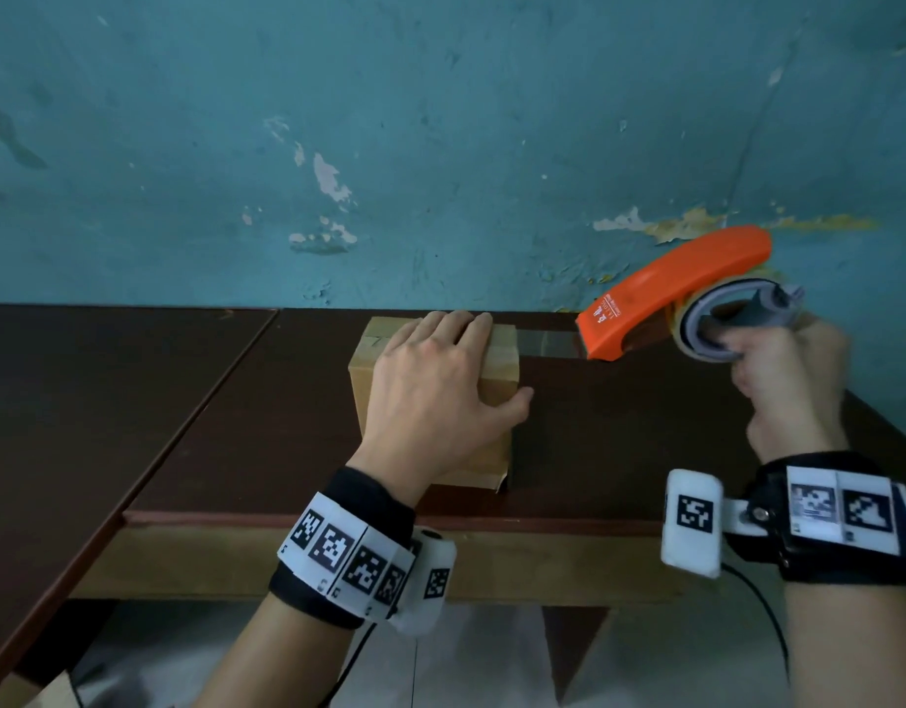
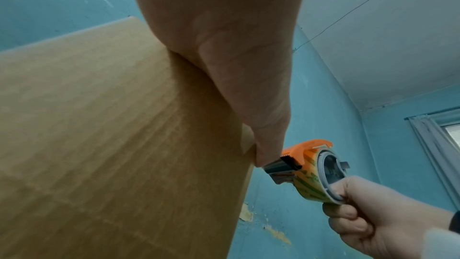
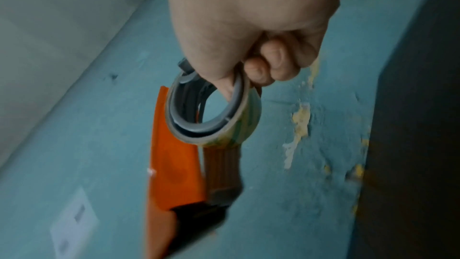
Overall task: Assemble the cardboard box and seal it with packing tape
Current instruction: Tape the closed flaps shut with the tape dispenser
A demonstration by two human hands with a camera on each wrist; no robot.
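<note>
A small closed cardboard box [image 1: 498, 373] stands on the dark brown table [image 1: 267, 401] near the wall. My left hand [image 1: 435, 385] lies flat on its top, fingers straight, thumb down the right side; the box [image 2: 112, 145] fills the left wrist view under my left hand [image 2: 224, 46]. My right hand [image 1: 783, 380] grips an orange tape dispenser [image 1: 670, 293] to the right of the box, above the table. A clear strip of tape [image 1: 545, 342] stretches from the box's top to the dispenser's mouth. In the right wrist view my right hand [image 3: 248, 36] curls through the tape dispenser's [image 3: 174, 164] grey roll ring.
A peeling teal wall [image 1: 440, 145] rises directly behind the table. The table's front edge [image 1: 389, 521] runs just below my wrists, and a seam [image 1: 200, 401] splits it from a second tabletop on the left. A wall socket [image 3: 74, 220] and a curtained window [image 2: 438, 141] show at the sides.
</note>
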